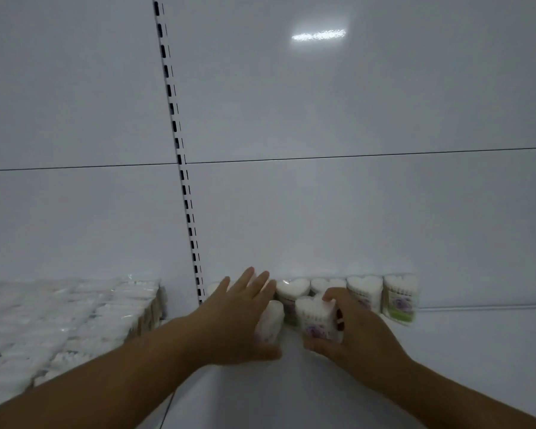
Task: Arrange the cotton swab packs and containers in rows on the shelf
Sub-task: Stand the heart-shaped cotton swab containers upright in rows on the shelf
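Several heart-shaped clear containers of cotton swabs stand in a row (364,291) against the white back panel of the shelf (461,351). My right hand (353,332) is shut around one heart-shaped container (316,317) just in front of that row. My left hand (239,314) lies with fingers spread flat against the left side of another container (271,322) beside it. Clear-wrapped cotton swab packs (75,314) lie in tight rows on the shelf section to the left.
A slotted upright rail (180,156) divides the two back panels. The rightmost container (399,298), with a green base, ends the row. White shelf surface stretches to the right of it and in front of my hands.
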